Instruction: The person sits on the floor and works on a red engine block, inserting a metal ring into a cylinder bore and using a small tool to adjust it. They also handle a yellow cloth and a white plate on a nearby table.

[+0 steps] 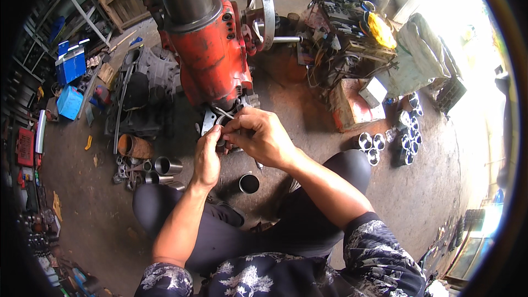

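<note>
Below the red machine head [206, 55], my two hands meet over a metal part. My right hand [267, 138] is closed, its fingers curled and pinched at a slim, pale metal rod [224, 113]. My left hand [207, 159] is closed too, thumb and fingertips up against the right fingertips. Whatever lies between its fingers is mostly hidden. Just left of the fingers shows a flat grey metal plate [208, 121] with holes. A metal cylinder sleeve [249, 183] stands on the floor between my legs.
Several metal sleeves [168, 165] and a rusty cylinder [135, 146] lie at left, by engine blocks [148, 77]. More shiny sleeves [407, 142] stand at right, near a worn red box [352, 107]. A handwheel [267, 16] juts from the machine. Behind is a cluttered tool bench [352, 27].
</note>
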{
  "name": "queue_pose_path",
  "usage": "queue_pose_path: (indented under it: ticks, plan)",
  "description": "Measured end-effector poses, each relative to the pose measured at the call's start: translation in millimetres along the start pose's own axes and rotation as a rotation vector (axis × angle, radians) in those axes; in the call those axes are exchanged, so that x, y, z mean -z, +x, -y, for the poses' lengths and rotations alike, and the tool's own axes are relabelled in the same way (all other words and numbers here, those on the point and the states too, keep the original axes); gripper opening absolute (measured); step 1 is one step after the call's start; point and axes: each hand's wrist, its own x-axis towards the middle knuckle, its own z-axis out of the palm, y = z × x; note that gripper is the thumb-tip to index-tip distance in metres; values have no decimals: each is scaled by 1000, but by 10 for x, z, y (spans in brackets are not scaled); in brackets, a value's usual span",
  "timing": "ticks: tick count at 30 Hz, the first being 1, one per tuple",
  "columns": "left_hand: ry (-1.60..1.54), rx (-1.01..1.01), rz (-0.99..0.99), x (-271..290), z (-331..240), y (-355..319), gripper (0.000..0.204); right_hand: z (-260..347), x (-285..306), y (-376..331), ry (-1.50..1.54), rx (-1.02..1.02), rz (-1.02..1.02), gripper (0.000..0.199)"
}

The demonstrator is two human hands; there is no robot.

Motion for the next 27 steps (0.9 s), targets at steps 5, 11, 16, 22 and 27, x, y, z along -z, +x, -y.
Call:
queue_pose_path:
  ticks: [5,11,16,22,27]
  plan:
    - [45,41,-57,21,32,-98,40,15,-2,-60,-3,-88,25,14]
    - [-90,-38,-68,26,-26,66,42,157,47,-37,37,-208,-56,20]
    - [-392,-64,-149,95,-48,173,45,324,-44,-48,152,-410,9,21]
    - [-539,-9,-145,154,-40,164,47,347,-139,-120,57,-468,148,22]
    - [-504,25,-204,140,-34,112,46,250,-268,-166,62,-474,120,22]
